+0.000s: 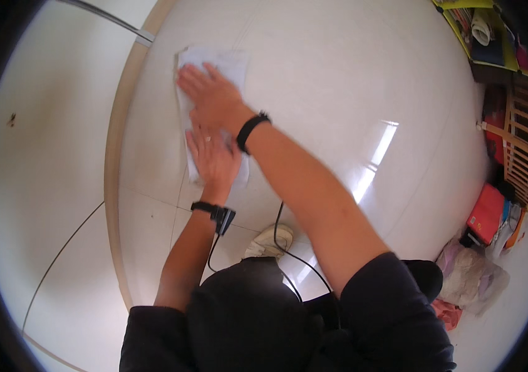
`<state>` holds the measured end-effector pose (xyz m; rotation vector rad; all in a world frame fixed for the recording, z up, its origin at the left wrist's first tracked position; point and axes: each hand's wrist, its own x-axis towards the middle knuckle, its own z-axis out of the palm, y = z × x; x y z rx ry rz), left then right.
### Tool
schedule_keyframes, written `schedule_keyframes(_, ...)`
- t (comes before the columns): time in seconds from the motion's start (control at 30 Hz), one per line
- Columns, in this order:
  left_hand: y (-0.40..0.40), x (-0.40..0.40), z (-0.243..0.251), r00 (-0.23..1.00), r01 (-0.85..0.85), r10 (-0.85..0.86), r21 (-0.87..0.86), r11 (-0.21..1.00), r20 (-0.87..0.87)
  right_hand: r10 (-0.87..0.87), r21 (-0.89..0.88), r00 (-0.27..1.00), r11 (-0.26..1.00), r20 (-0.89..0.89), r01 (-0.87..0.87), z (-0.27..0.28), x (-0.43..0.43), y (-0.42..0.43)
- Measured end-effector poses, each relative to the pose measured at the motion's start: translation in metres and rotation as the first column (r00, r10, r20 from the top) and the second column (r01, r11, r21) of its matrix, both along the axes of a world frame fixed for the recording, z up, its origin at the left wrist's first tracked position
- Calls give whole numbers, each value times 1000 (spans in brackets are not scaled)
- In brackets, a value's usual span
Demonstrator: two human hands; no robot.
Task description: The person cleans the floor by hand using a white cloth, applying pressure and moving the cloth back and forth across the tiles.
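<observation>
A white cloth (231, 63) lies flat on the glossy tiled floor (319, 74), close to the wooden base strip of the cabinet. My right hand (212, 100) presses palm down on its upper part, fingers extended to the cloth's left edge. Just below, my left hand (215, 156) rests flat on the lower part of the cloth, with a ring on one finger. The two hands are close together, and the right one partly covers the left fingertips. Black bands circle both wrists; the left one carries a small device with a cable.
White cabinet fronts (59, 153) with a wooden base strip (114, 186) stand at the left. Along the right are a yellow-edged shelf (494, 67), a wooden rack (524, 153), a red box (486, 214) and a plastic bag (471, 279). A light-coloured shoe (271, 241) and black cables are near my body.
</observation>
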<state>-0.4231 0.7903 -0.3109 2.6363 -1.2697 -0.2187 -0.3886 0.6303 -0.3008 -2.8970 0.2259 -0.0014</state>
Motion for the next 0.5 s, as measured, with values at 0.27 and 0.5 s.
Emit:
schedule_keyframes(0.27, -142, 5, 6, 853, 512, -522, -197, 836, 3, -515, -42, 855, 855, 51, 517, -21, -127, -156)
schedule_keyframes(0.5, -198, 10, 2, 172, 948, -981, -286, 141, 87, -908, 59, 418, 417, 0, 907, -17, -245, -72)
